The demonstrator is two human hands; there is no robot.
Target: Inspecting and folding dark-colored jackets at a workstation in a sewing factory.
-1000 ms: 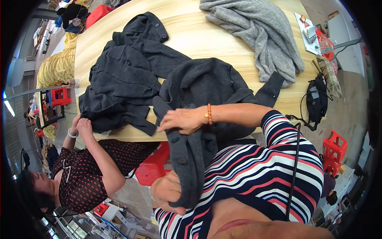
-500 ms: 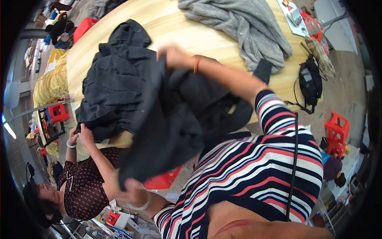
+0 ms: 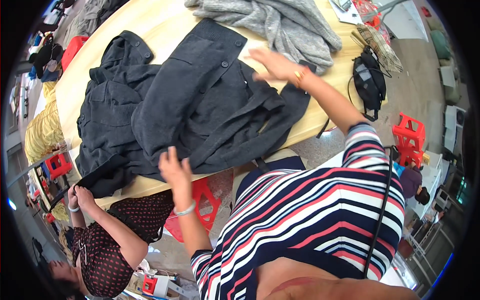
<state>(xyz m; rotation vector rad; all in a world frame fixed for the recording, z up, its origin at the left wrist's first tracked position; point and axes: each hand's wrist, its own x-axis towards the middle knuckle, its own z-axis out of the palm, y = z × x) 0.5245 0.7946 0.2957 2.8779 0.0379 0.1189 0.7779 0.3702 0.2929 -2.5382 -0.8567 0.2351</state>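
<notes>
A dark grey knitted cardigan (image 3: 215, 100) with buttons along its edge lies spread on the wooden table in front of me, partly folded over itself. My left hand (image 3: 175, 172) is at its near edge with fingers apart, holding nothing; whether the fingertips touch the knit I cannot tell. Beyond the cardigan's buttoned far corner, my right hand (image 3: 275, 65) hovers with fingers spread, empty too. To the left, a second dark grey buttoned garment (image 3: 112, 100) adjoins the cardigan. A co-worker's hands (image 3: 81, 196) grip its near lower corner.
Across the wooden table (image 3: 165, 17), a light grey knitted pile (image 3: 280, 25) lies at the far side. A black bag with straps (image 3: 369, 82) sits on the right edge. Red stools (image 3: 409, 132) stand right of the table, and another red stool (image 3: 202, 205) is beneath its near edge.
The cardigan, earlier lifted and swung between my two hands, now lies down on the table. Both my hands have let go of it. The co-worker's hands pulled the other garment's corner nearer.
</notes>
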